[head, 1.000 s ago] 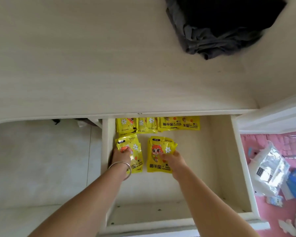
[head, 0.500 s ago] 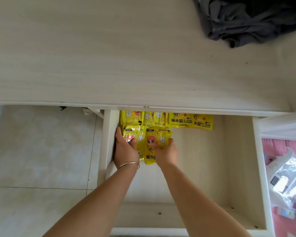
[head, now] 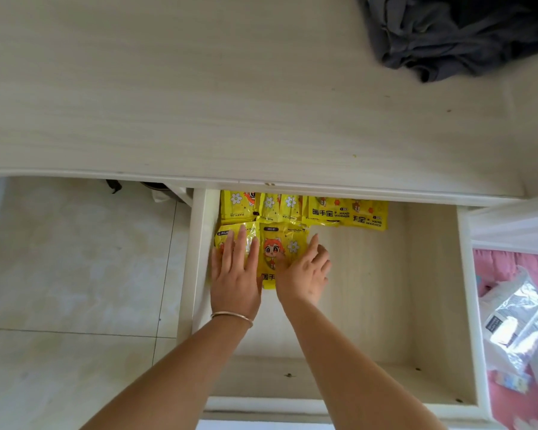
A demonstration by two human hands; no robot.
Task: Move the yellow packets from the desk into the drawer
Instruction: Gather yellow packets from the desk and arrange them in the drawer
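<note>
Risk of near yellow packets (head: 281, 252) sliding askew or riding over the far row (head: 305, 209) if pushed unevenly. Glossy, crinkled, cartoon-printed, lying far-left in the drawer (head: 385, 290). Left hand (head: 235, 274) flat on one; right hand (head: 305, 274) loosely spread beside another, gripping nothing.

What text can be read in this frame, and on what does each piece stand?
"暖手宝 HAND WARMER": back-row packet, repeated but partly covered on the rightmost packet.
"MANYIJIA": top edge of the front packet by the right hand.
Inverted "MANYIJIA": back-left packet; blurred, uncertain.
Small badges on the packets and the label on the clear bag: too small to read.
</note>
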